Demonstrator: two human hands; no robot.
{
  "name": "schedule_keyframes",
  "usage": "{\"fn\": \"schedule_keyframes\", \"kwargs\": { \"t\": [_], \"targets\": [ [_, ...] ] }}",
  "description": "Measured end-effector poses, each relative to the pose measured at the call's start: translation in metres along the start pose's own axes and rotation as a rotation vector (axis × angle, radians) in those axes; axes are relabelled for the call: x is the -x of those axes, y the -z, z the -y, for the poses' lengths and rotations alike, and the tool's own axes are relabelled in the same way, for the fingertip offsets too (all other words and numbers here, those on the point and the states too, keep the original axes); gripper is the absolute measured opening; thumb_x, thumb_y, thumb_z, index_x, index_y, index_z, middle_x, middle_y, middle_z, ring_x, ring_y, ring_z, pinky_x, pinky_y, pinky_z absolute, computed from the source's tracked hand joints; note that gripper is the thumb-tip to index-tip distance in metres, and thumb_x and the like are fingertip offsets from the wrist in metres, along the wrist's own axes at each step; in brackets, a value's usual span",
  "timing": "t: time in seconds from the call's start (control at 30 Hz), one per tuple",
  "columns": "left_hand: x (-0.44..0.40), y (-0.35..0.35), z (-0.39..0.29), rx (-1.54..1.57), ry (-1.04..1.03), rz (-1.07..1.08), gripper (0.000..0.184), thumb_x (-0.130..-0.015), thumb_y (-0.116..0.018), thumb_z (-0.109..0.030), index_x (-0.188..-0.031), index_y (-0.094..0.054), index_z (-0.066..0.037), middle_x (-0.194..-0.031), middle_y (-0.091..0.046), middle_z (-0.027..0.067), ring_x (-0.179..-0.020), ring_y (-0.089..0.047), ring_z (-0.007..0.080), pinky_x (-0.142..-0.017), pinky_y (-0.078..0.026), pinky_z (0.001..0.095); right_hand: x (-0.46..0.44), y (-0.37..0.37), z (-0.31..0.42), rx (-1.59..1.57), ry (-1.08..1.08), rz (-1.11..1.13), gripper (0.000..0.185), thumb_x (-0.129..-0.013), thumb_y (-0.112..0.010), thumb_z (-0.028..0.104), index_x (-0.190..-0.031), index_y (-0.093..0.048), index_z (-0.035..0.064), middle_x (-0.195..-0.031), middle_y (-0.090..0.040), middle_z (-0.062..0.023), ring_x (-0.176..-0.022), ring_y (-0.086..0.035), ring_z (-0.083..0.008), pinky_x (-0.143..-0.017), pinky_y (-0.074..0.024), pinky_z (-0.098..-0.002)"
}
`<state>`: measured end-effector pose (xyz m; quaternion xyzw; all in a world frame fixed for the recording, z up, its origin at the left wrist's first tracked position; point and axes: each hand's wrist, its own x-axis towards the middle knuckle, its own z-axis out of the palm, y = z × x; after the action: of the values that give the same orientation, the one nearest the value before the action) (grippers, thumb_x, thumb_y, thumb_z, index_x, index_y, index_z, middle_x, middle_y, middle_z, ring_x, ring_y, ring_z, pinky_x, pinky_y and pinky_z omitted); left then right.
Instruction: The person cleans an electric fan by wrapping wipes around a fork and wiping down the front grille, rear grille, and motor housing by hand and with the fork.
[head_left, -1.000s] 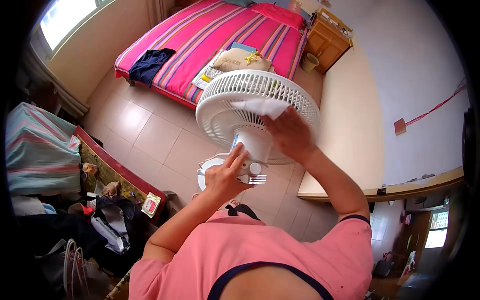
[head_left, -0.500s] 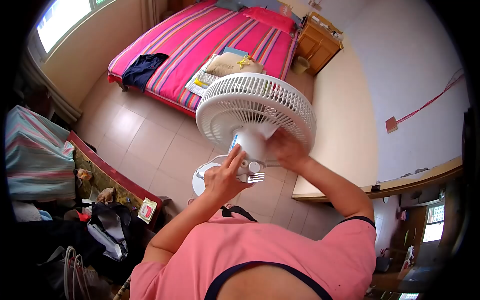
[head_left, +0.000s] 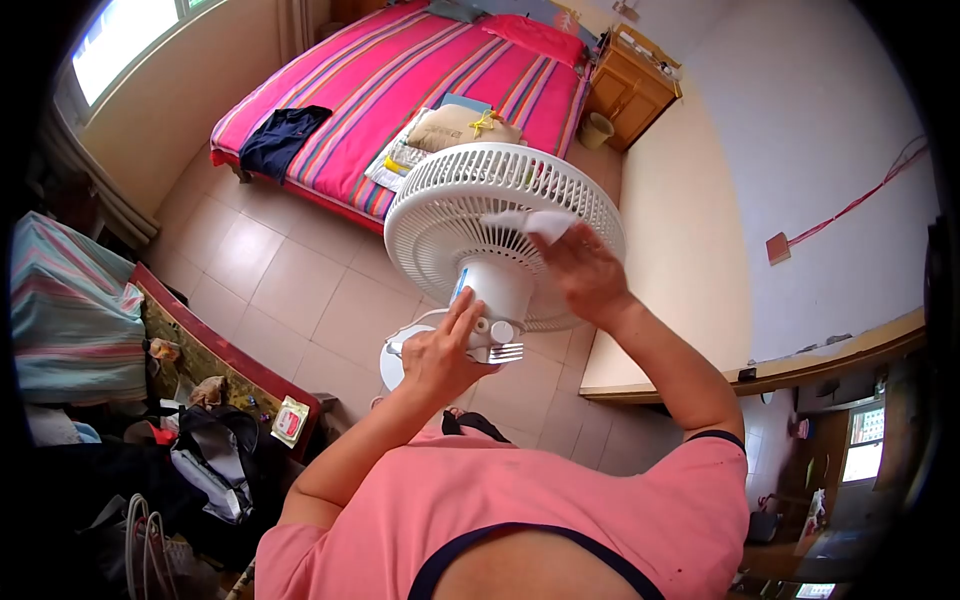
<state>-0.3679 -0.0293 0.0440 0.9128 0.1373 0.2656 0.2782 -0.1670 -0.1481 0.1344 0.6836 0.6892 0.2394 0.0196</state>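
A white fan stands before me, its round grille facing away and its motor housing toward me. My left hand is closed at the lower part of the housing, two fingers lying along its side. A metal fork sticks out to the right from that hand, tines showing and handle hidden. Held in my right hand is a white wipe, pressed to the back of the grille above the housing. Below, the fan's round white base shows partly behind my left hand.
Beyond the fan is a bed with a striped pink cover, folded things and dark clothing. At left, a bench holds a wipes packet and an open bag. A wooden cabinet stands by the right wall.
My right hand and the wipe have moved from beside the motor housing up onto the back of the grille. The left hand keeps its place on the fan.
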Motion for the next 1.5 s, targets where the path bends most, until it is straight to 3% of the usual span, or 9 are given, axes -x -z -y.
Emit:
{"fn": "schedule_keyframes", "kwargs": {
  "t": [0.27, 0.4, 0.5, 0.77, 0.83, 0.97, 1.27, 1.47, 1.5],
  "targets": [
    [0.000, 0.001, 0.001, 0.004, -0.017, 0.016, 0.086, -0.050, -0.086, -0.036, -0.124, -0.053, -0.008, -0.135, -0.050, 0.0101, -0.075, -0.069, 0.0220, -0.057, -0.052, 0.0322, 0.027, -0.026, 0.003, 0.014, 0.072, 0.110, 0.048, -0.080, -0.049, 0.009, -0.126, -0.054, 0.0018, -0.130, -0.054, -0.0109, -0.116, -0.054, -0.0214, -0.108, -0.0329, -0.0420],
    [-0.001, 0.002, -0.004, 0.027, 0.068, 0.055, 0.080, -0.047, -0.087, -0.032, -0.118, -0.057, -0.009, -0.135, -0.052, 0.0045, -0.089, -0.067, 0.0209, -0.065, -0.054, 0.0347, 0.015, 0.003, 0.001, 0.326, -0.037, -0.101, 0.050, -0.079, -0.049, 0.006, -0.128, -0.053, 0.0035, -0.123, -0.057, -0.0101, -0.118, -0.051, -0.0216, -0.111, -0.0272, -0.0424],
    [-0.002, 0.004, -0.004, 0.028, 0.063, 0.062, 0.080, -0.046, -0.087, -0.031, -0.117, -0.058, -0.009, -0.134, -0.053, 0.0048, -0.089, -0.067, 0.0211, -0.065, -0.054, 0.0340, 0.044, -0.044, 0.019, -0.137, -0.079, 0.051, 0.044, -0.075, -0.055, 0.007, -0.118, -0.059, 0.0005, -0.129, -0.053, -0.0106, -0.122, -0.048, -0.0252, -0.109, -0.0318, -0.0425],
    [-0.002, 0.001, -0.001, 0.035, -0.009, -0.004, 0.081, -0.047, -0.087, -0.032, -0.119, -0.057, -0.008, -0.133, -0.052, 0.0085, -0.083, -0.068, 0.0215, -0.061, -0.053, 0.0320, 0.033, -0.029, 0.008, 0.159, 0.023, -0.129, 0.027, -0.078, -0.057, 0.011, -0.102, -0.068, 0.0033, -0.124, -0.056, -0.0061, -0.116, -0.053, -0.0246, -0.110, -0.0317, -0.0412],
    [-0.003, 0.000, 0.001, 0.021, -0.046, -0.031, 0.081, -0.050, -0.086, -0.035, -0.120, -0.056, -0.008, -0.134, -0.051, 0.0103, -0.076, -0.069, 0.0209, -0.057, -0.053, 0.0302, 0.039, -0.045, 0.018, 0.049, 0.075, 0.136, 0.041, -0.081, -0.054, 0.010, -0.121, -0.060, 0.0041, -0.133, -0.050, -0.0042, -0.120, -0.051, -0.0208, -0.113, -0.0240, -0.0400],
    [-0.002, 0.000, 0.001, -0.002, -0.039, -0.043, 0.081, -0.050, -0.086, -0.038, -0.120, -0.057, -0.007, -0.131, -0.053, 0.0116, -0.066, -0.068, 0.0223, -0.054, -0.052, 0.0312, -0.013, 0.006, -0.005, 0.260, 0.103, -0.053, 0.052, -0.081, -0.049, 0.010, -0.132, -0.048, 0.0042, -0.136, -0.047, -0.0062, -0.119, -0.051, -0.0179, -0.112, -0.0264, -0.0364],
    [0.002, -0.005, 0.006, 0.052, -0.035, -0.072, 0.080, -0.052, -0.085, -0.041, -0.119, -0.057, -0.007, -0.132, -0.053, 0.0116, -0.065, -0.067, 0.0253, -0.054, -0.052, 0.0335, -0.017, -0.032, 0.001, -0.005, 0.242, 0.135, 0.052, -0.081, -0.046, 0.007, -0.132, -0.046, -0.0029, -0.135, -0.049, -0.0144, -0.131, -0.041, -0.0200, -0.115, -0.0230, -0.0358],
    [0.004, -0.003, 0.003, 0.063, 0.012, -0.030, 0.079, -0.053, -0.084, -0.042, -0.119, -0.057, -0.008, -0.130, -0.054, 0.0107, -0.064, -0.067, 0.0271, -0.058, -0.054, 0.0350, -0.053, 0.013, -0.002, 0.402, 0.270, 0.050, 0.050, -0.085, -0.049, 0.014, -0.132, -0.048, 0.0008, -0.135, -0.050, -0.0115, -0.128, -0.045, -0.0206, -0.114, -0.0247, -0.0358],
    [0.002, -0.004, 0.004, 0.056, 0.001, -0.057, 0.079, -0.053, -0.084, -0.042, -0.119, -0.057, -0.009, -0.130, -0.054, 0.0105, -0.064, -0.067, 0.0273, -0.058, -0.054, 0.0350, -0.035, -0.012, -0.001, 0.157, 0.241, 0.143, 0.055, -0.082, -0.051, 0.015, -0.136, -0.044, 0.0012, -0.141, -0.042, -0.0131, -0.134, -0.035, -0.0209, -0.116, -0.0161, -0.0369]
  ]
}}
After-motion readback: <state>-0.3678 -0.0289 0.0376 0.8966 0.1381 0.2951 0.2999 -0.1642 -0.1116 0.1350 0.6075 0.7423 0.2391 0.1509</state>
